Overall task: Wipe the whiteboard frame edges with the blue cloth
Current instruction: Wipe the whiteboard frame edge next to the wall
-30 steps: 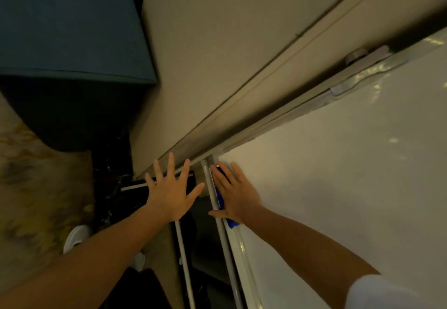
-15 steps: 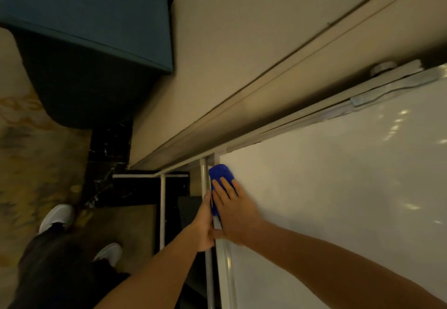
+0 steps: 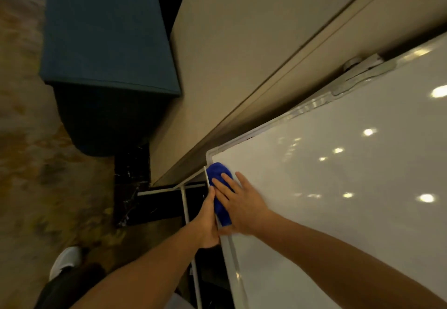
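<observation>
Whiteboard (image 3: pixel 338 200): white glossy surface with reflected ceiling lights, bounded by a pale metal frame (image 3: pixel 232 255). The frame's rounded corner lies just above the cloth.

Blue cloth (image 3: pixel 219 187): bunched lengthwise along the side edge of the frame, just below that corner. Its upper end shows clear of the fingers; its lower end shows beneath the palm.

Right hand (image 3: pixel 244 204): laid flat over the cloth from the board side, fingers spread and extended toward the corner, pressing the cloth against the frame edge (a flat press rather than a closed grip).

Left hand (image 3: pixel 208 221): placed on the outer side of the same edge, directly opposite the right hand, fingers pointing toward the corner and touching the frame. How it closes round the edge cannot be determined, as its far side is hidden.

Surroundings, relative to the whiteboard: a beige wall panel (image 3: pixel 242 42) runs behind the top edge; a blue upholstered block (image 3: pixel 106 30) stands well off beyond the corner; a thin metal stand leg (image 3: pixel 191 236) lies just outside the frame; a white shoe (image 3: pixel 65 260) is on the patterned floor, well apart.
</observation>
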A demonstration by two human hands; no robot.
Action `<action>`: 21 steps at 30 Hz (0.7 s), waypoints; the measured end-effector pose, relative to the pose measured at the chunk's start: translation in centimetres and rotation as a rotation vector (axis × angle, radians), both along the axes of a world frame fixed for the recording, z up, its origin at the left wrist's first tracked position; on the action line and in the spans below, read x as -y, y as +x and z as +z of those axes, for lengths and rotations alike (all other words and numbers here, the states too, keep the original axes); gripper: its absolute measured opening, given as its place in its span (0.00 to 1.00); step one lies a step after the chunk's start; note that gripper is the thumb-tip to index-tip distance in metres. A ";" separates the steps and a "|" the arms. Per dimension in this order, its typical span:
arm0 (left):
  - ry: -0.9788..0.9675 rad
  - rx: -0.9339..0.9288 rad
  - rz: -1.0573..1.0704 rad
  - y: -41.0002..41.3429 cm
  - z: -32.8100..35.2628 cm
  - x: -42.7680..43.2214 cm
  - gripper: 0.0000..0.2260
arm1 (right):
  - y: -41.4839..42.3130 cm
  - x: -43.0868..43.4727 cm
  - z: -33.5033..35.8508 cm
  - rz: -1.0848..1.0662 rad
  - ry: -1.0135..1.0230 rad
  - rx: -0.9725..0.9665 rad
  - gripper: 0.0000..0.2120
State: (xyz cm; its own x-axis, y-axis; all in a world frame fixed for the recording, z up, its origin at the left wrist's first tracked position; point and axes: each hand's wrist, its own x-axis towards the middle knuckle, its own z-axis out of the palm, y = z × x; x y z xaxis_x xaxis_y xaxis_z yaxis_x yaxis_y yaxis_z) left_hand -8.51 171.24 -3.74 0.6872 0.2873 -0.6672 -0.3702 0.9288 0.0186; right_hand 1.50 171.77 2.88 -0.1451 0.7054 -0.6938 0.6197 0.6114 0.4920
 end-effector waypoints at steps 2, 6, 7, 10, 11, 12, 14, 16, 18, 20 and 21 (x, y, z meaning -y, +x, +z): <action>0.017 -0.003 -0.016 -1.7 1.3 0.1 0.31 | -2.1 0.3 1.1 -0.016 0.011 -0.009 0.42; 0.076 -0.048 -0.050 -5.0 3.5 0.4 0.31 | -6.0 0.5 2.8 -0.081 0.024 -0.107 0.33; 0.077 -0.038 -0.073 -5.8 3.8 0.3 0.31 | -6.7 0.6 2.8 -0.100 0.033 -0.148 0.31; -0.052 -0.010 -0.136 -7.2 3.6 -0.6 0.33 | -8.0 1.0 1.9 -0.157 0.058 -0.215 0.30; -0.065 -0.010 -0.125 -7.4 3.0 -1.0 0.33 | -8.1 1.2 1.3 -0.172 0.068 -0.229 0.30; -0.064 -0.011 -0.120 -7.4 2.5 -1.5 0.34 | -8.1 1.4 0.6 -0.178 0.091 -0.240 0.30; -0.049 0.006 -0.125 -7.6 1.3 -2.9 0.37 | -7.7 1.0 -0.6 -0.168 0.140 -0.256 0.30; -0.031 0.033 -0.113 -7.5 0.3 -4.5 0.38 | -6.8 -0.6 -1.4 -0.138 0.178 -0.266 0.29; -0.010 0.048 -0.048 -7.1 0.0 -6.1 0.36 | -6.1 -3.2 -1.9 -0.093 0.222 -0.269 0.29; 0.034 0.047 0.086 -6.1 -0.2 -7.9 0.31 | -5.6 -6.8 -2.5 -0.044 0.244 -0.267 0.30; 0.075 0.023 0.157 -5.7 -0.3 -8.8 0.29 | -5.5 -8.4 -2.8 -0.038 0.258 -0.278 0.30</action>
State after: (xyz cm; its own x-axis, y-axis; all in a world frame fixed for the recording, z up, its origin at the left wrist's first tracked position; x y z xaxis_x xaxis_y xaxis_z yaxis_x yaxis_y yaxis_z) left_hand -14.17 180.01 -4.02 0.6445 0.4406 -0.6249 -0.5118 0.8558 0.0755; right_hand -3.98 180.14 0.07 -0.2733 0.8600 -0.4308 0.7709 0.4637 0.4366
